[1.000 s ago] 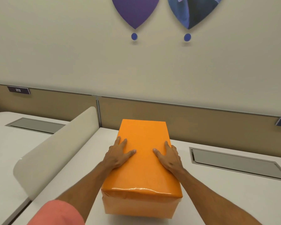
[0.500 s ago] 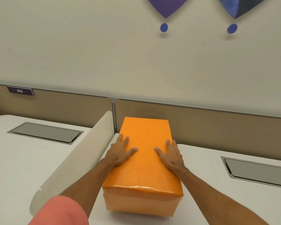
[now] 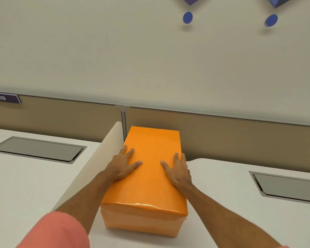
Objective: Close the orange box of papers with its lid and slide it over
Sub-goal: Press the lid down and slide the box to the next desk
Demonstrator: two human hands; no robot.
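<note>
The orange box stands on the white desk with its glossy orange lid seated on top, so the papers are hidden. My left hand lies flat on the lid's left side, fingers spread. My right hand lies flat on the lid's right side, its outer fingers at the lid's right edge. Neither hand grips anything. The box's left side is close beside the curved divider, and its far end is near the tan back panel.
A grey recessed hatch is set in the left desk, another hatch in the right desk. The tan panel runs along the back under a beige wall. A "213" label sits at the far left.
The box has slid left and away from me under both palms, ending close beside the curved divider. Both hands keep the same places on the lid.
</note>
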